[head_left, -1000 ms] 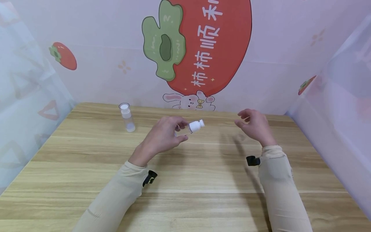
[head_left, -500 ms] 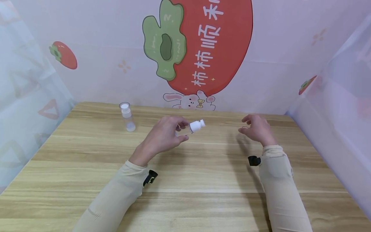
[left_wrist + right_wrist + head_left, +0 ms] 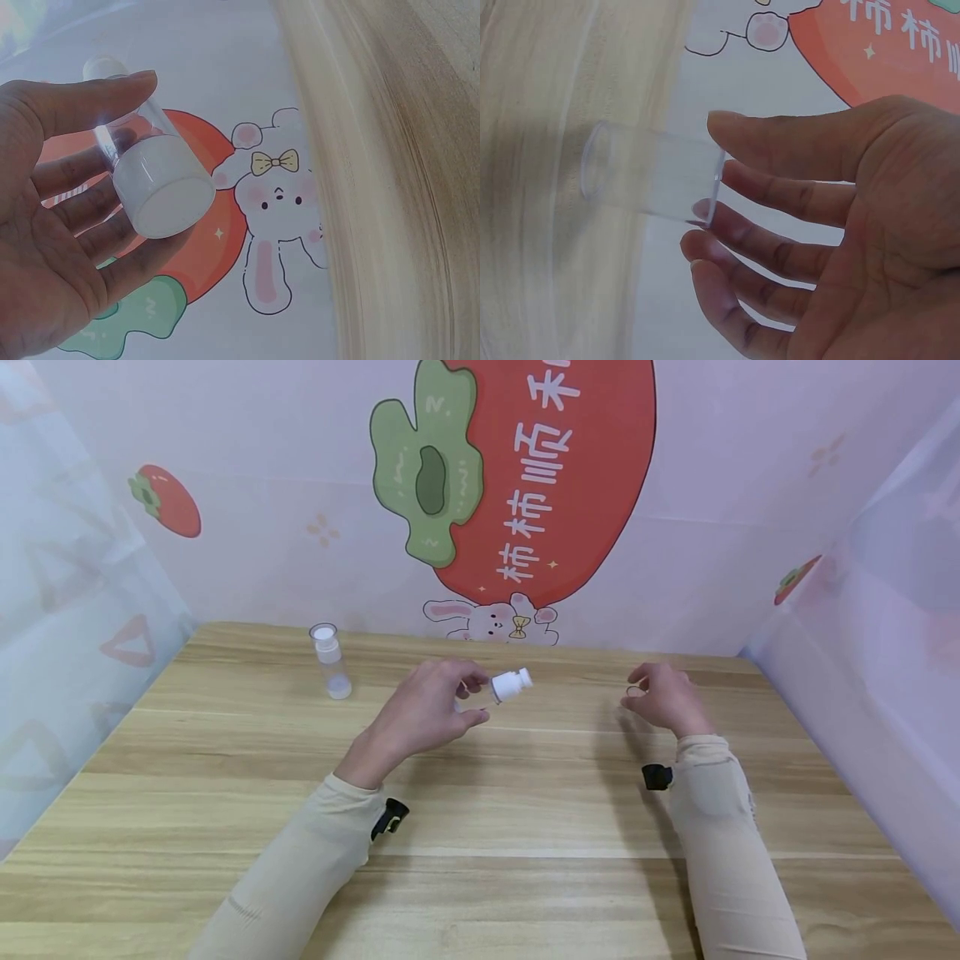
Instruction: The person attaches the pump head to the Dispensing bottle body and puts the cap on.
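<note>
My left hand (image 3: 423, 706) holds a small clear pump bottle (image 3: 161, 184) tilted above the table, thumb on one side and fingers on the other. Its white pump head (image 3: 512, 684) points right and is uncapped, while the white base shows in the left wrist view. Over at the right, my right hand (image 3: 663, 700) pinches a clear cylindrical cap (image 3: 649, 174) by one end between thumb and fingertips. The cap's far end is close to the tabletop. In the head view the transparent cap is hardly visible beside the fingers.
A second pump bottle (image 3: 333, 664), with its clear cap on, stands upright at the back left of the wooden table (image 3: 480, 860). Behind the table rises a white printed backdrop (image 3: 262, 560), with pale sheets along both sides.
My right hand has moved a little right and down toward the table, its fingers closing on the cap. The left hand and its bottle have hardly moved.
</note>
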### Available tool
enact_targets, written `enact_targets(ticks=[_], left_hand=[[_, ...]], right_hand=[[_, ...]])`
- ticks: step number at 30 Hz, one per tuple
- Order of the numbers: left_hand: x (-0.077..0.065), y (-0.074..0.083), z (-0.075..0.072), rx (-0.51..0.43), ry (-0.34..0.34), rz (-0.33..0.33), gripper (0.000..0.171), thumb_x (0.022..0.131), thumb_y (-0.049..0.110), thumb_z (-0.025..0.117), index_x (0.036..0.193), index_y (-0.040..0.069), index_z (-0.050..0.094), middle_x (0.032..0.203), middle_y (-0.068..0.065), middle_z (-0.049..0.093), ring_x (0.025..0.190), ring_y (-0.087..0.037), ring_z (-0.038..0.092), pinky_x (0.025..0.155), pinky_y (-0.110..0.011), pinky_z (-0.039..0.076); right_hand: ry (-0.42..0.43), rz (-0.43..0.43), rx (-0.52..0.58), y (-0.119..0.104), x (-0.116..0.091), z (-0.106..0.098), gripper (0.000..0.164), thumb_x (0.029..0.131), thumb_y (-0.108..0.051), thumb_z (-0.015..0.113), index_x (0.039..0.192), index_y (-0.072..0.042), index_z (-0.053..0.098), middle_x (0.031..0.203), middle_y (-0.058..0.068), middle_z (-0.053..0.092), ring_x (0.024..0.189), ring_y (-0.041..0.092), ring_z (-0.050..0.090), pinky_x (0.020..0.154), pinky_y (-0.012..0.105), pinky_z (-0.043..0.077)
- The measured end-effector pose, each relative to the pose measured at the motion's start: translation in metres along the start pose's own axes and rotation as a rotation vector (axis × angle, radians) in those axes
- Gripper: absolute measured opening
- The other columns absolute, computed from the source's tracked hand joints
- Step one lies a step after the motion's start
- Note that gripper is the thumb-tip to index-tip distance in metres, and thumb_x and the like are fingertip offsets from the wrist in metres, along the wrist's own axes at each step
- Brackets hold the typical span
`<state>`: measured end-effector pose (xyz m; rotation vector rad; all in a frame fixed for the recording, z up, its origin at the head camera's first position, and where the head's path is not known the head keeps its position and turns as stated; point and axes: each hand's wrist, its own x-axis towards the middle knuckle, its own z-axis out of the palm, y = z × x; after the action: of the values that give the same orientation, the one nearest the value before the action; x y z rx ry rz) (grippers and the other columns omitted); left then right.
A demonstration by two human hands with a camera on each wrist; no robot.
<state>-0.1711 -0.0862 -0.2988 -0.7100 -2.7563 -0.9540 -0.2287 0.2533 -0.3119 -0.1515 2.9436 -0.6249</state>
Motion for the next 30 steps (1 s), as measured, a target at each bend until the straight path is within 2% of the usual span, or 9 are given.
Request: enact_targets(ticks=[7,21,30], left_hand=[[-0.0001,0.0001,0.0002,0.001,-0.004,0.002,0.04,0.081,0.012,0.087,0.116,0.002,0.073,0.108,-0.01,0.073,0.091,-0.021,0.068,0.082,-0.037,0.056],[-0.0004,0.0004,0.0,-0.001,-0.003,0.001,0.04,0.081,0.013,0.087,0.116,0.002,0.073,0.108,-0.01,0.073,0.092,-0.023,0.068,0.082,-0.037,0.056],[-0.0001,0.0002,-0.0001,-0.002,0.001,-0.004,0.038,0.081,0.012,0.087,0.115,0.004,0.073,0.107,-0.009,0.073,0.09,-0.021,0.067,0.081,-0.036,0.056]], right_hand=[[-0.009,0.012,0.005,0.0024,0.0029,0.0035,0.038,0.097,-0.012,0.065,0.129,0.008,0.059,0.126,0.033,0.057,0.116,0.049,0.055,0.093,0.061,0.047],[-0.035,0.025,0.003,0.0029,0.0044,0.0087,0.041,0.096,-0.012,0.066,0.131,0.008,0.057,0.126,0.033,0.057,0.115,0.048,0.055,0.091,0.06,0.048],[-0.019,0.018,0.003,0.0012,0.0026,0.007,0.042,0.096,-0.012,0.065,0.132,0.008,0.056,0.129,0.035,0.056,0.116,0.052,0.054,0.092,0.062,0.048]])
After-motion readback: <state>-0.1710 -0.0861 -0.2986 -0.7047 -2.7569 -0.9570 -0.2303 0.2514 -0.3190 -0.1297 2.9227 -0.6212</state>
